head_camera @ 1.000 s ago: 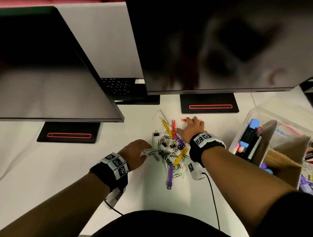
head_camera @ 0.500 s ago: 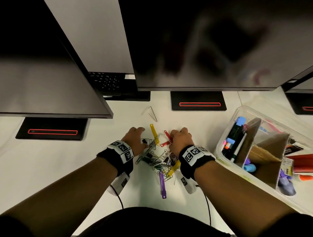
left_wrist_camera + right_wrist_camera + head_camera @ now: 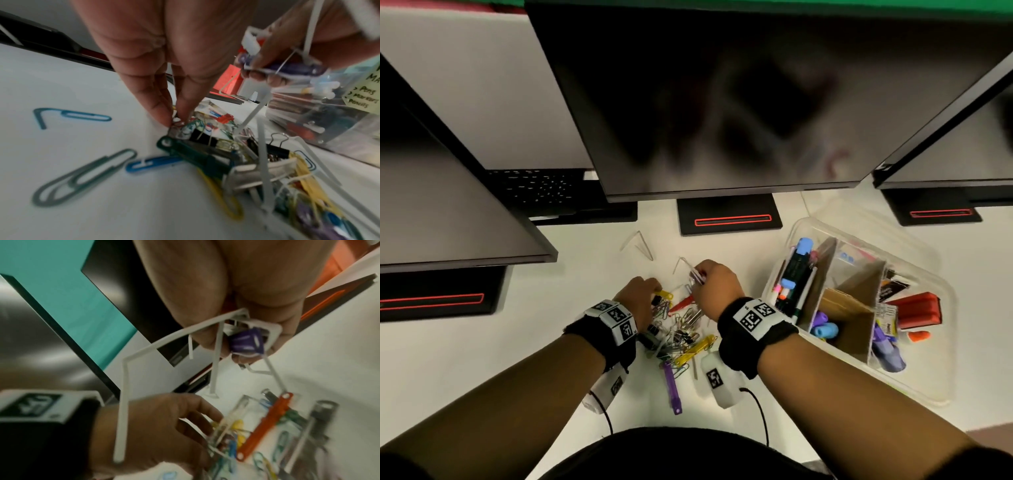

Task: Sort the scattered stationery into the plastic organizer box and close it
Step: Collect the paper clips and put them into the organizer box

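Observation:
A tangled pile of paper clips, binder clips and coloured plastic file fasteners (image 3: pixel 681 332) lies on the white desk between my hands. My left hand (image 3: pixel 654 291) pinches small clips at the pile's left edge (image 3: pixel 174 120), beside a green fastener (image 3: pixel 195 154). My right hand (image 3: pixel 700 277) is raised just above the pile's far side and grips a purple fastener with white prongs (image 3: pixel 246 342). A red fastener (image 3: pixel 265 423) lies in the pile under it. The clear plastic organizer box (image 3: pixel 924 387) stands open on the right, holding markers and cardboard dividers.
Dark monitors overhang the back of the desk, with black stands (image 3: pixel 729 219) and a keyboard (image 3: pixel 537 186) beneath them. A loose bent white prong (image 3: pixel 640 243) lies behind the pile. A purple fastener (image 3: pixel 671 383) sticks out toward me. Loose paper clips (image 3: pixel 82 177) lie left of the pile.
My right hand came back from the far side of the pile and now holds the purple fastener above it. My left hand moved forward onto the pile's left edge.

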Action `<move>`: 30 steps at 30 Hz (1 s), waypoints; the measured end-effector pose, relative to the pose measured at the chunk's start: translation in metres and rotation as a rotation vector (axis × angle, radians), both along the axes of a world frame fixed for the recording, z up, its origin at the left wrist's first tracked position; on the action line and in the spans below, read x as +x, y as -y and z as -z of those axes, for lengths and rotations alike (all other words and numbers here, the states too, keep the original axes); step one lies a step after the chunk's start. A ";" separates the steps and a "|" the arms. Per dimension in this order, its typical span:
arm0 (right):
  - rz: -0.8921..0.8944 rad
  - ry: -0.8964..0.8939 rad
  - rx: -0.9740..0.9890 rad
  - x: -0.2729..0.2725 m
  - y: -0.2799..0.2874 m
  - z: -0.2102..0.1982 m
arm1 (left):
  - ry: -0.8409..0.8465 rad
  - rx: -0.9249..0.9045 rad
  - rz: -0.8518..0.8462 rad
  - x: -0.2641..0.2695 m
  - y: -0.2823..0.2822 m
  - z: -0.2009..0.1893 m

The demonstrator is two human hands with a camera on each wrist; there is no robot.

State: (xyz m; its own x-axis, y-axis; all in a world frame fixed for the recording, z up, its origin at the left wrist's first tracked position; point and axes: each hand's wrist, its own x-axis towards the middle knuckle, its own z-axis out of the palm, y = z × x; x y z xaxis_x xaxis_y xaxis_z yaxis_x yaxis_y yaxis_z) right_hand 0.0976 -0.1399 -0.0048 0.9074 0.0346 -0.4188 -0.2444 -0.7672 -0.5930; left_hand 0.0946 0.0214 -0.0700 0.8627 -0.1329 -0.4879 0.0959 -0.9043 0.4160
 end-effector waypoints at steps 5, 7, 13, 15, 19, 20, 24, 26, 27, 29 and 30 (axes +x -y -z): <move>0.048 -0.023 0.110 0.000 0.010 -0.030 | 0.043 0.022 0.030 0.000 0.004 -0.001; 0.063 -0.034 0.112 0.002 0.015 -0.040 | 0.030 0.032 0.027 0.001 0.004 -0.004; 0.089 -0.121 0.199 0.005 0.069 -0.085 | 0.045 0.028 -0.038 0.007 0.007 -0.016; 0.113 -0.137 0.200 0.008 0.096 -0.099 | 0.061 0.043 -0.024 0.009 0.009 -0.022; 0.141 -0.088 -0.033 0.017 0.148 -0.118 | 0.115 0.070 0.004 0.010 0.018 -0.031; 0.155 -0.095 -0.082 0.018 0.160 -0.120 | 0.122 0.077 0.008 0.011 0.022 -0.033; 0.160 -0.186 -0.211 0.020 0.197 -0.121 | 0.163 0.028 0.009 0.009 0.033 -0.035; 0.193 -0.213 -0.283 0.022 0.212 -0.118 | 0.175 0.011 0.025 0.007 0.038 -0.036; 0.208 -0.214 -0.311 0.023 0.218 -0.116 | 0.180 0.005 0.034 0.006 0.039 -0.037; 0.235 -0.228 -0.346 0.025 0.225 -0.110 | 0.187 -0.003 0.051 0.004 0.041 -0.037; 0.251 -0.244 -0.344 0.025 0.226 -0.107 | 0.183 -0.007 0.050 0.003 0.041 -0.038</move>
